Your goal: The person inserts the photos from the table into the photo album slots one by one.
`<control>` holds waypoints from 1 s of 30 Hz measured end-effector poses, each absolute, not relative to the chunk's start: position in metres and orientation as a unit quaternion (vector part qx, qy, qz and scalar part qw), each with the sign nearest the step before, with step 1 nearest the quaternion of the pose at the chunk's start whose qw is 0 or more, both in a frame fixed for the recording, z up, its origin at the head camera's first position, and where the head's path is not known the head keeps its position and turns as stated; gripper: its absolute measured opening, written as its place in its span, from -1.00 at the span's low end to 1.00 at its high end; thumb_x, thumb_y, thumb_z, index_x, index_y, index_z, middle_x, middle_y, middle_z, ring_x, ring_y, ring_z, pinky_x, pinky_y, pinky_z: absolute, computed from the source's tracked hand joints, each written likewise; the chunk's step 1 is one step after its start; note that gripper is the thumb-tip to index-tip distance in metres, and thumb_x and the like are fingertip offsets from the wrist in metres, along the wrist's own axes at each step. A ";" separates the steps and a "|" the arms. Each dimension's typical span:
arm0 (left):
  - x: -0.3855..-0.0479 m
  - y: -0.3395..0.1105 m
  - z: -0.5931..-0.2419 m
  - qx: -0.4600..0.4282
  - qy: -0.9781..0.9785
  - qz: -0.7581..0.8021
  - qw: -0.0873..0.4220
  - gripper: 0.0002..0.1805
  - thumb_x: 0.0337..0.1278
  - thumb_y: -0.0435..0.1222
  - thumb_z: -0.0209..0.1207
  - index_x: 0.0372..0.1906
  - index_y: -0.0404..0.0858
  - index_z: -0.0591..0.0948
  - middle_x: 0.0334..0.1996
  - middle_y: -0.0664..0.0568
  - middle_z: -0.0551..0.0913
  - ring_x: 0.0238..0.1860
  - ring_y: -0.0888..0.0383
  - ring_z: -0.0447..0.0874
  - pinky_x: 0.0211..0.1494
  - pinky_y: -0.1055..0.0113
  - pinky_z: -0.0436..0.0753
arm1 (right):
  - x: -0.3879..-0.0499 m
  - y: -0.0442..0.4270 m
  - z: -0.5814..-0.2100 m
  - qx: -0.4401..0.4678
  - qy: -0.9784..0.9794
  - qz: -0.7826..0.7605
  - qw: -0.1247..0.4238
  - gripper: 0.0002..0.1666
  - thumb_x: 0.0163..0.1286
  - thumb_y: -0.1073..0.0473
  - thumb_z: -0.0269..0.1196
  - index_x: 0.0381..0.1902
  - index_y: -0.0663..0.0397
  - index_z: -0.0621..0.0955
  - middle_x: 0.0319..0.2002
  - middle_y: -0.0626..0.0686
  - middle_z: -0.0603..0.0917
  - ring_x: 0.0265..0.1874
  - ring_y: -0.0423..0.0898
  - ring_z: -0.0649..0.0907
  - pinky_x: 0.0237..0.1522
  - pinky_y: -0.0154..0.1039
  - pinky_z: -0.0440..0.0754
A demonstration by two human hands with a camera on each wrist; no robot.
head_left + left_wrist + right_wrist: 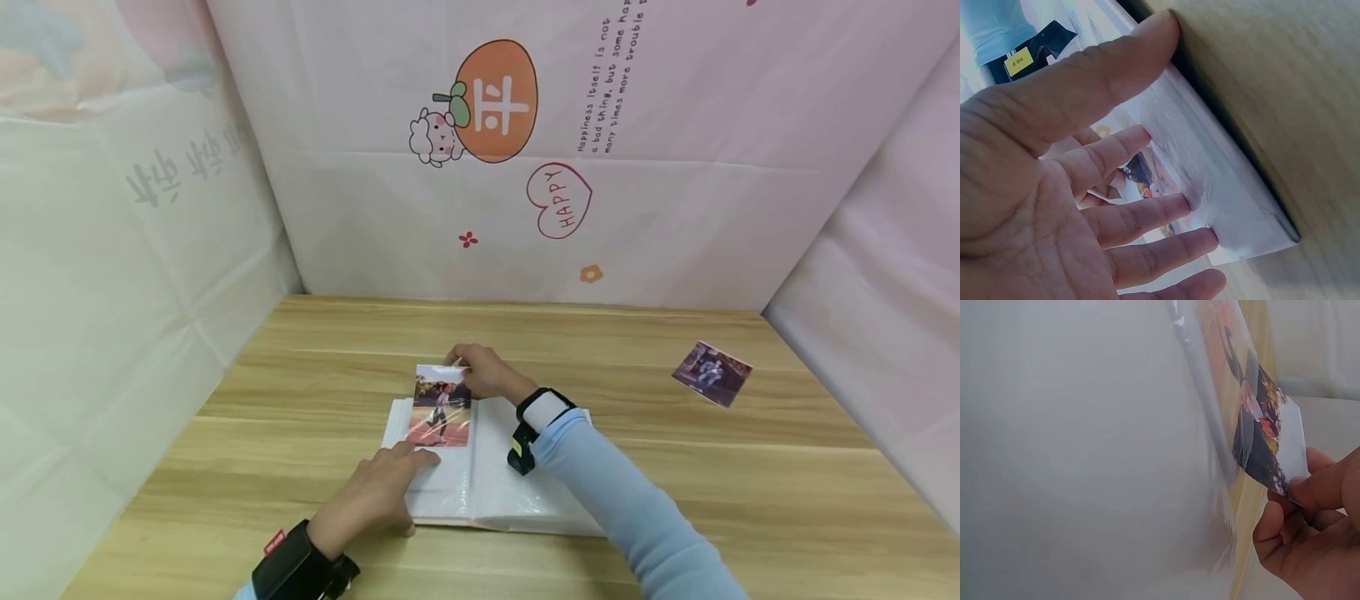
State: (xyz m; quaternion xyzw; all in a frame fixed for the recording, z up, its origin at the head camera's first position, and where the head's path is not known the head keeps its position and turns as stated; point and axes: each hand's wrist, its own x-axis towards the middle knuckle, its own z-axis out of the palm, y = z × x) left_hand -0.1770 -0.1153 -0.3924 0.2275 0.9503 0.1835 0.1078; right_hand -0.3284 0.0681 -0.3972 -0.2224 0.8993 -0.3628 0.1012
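An open album with white pages (pixel 517 492) lies on the table. A photo of a running person (pixel 441 408) lies over the upper part of its left page, its top end sticking out past the page's far edge. My right hand (pixel 487 371) pinches the photo's top right corner between thumb and fingers; in the right wrist view the photo (pixel 1260 419) is partly under clear film. My left hand (pixel 375 492) rests on the left page's lower left part, fingers spread and fairly straight; the left wrist view shows its fingertips (pixel 1179 203) touching the film.
A second photo (pixel 712 374) lies on the wooden table (pixel 787 483) at the right, turned at an angle. A white printed cloth (pixel 360 225) stands behind the table, with more pale cloth at both sides.
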 end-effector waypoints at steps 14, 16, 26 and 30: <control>-0.176 -0.116 -0.392 0.226 0.949 0.190 0.108 -0.06 -0.84 -0.43 0.53 0.09 -0.18 0.52 0.03 -0.18 0.44 -0.06 -0.16 0.43 -0.18 -0.14 0.43 | -0.325 0.066 -0.400 -0.261 0.904 -0.316 0.123 -0.54 0.03 0.63 0.03 -0.13 0.20 0.55 -0.10 0.13 0.59 -0.11 0.03 0.57 -0.12 -0.16 0.54; -0.176 -0.116 -0.392 0.224 0.949 0.192 0.109 -0.06 -0.83 -0.43 0.53 0.09 -0.18 0.52 0.06 -0.20 0.43 -0.04 -0.17 0.42 -0.16 -0.16 0.42 | -0.324 0.065 -0.398 -0.260 0.903 -0.312 0.136 -0.57 0.07 0.60 0.05 -0.12 0.20 0.55 -0.08 0.14 0.59 -0.08 0.04 0.56 -0.10 -0.14 0.53; -0.175 -0.116 -0.393 0.222 0.951 0.189 0.105 -0.08 -0.85 -0.42 0.51 0.06 -0.18 0.53 0.10 -0.24 0.41 -0.01 -0.22 0.41 -0.14 -0.18 0.42 | -0.319 0.064 -0.400 -0.299 0.900 -0.292 0.127 -0.72 0.12 0.45 0.19 -0.15 0.24 0.54 -0.14 0.13 0.58 -0.19 -0.02 0.56 -0.19 -0.24 0.52; -0.175 -0.116 -0.394 0.220 0.951 0.190 0.105 -0.07 -0.85 -0.41 0.52 0.08 -0.18 0.53 0.13 -0.27 0.39 0.03 -0.26 0.39 -0.12 -0.22 0.40 | -0.318 0.064 -0.401 -0.306 0.891 -0.306 0.140 -0.78 0.13 0.46 0.18 -0.22 0.28 0.55 -0.34 0.09 0.60 -0.44 -0.14 0.56 -0.44 -0.34 0.51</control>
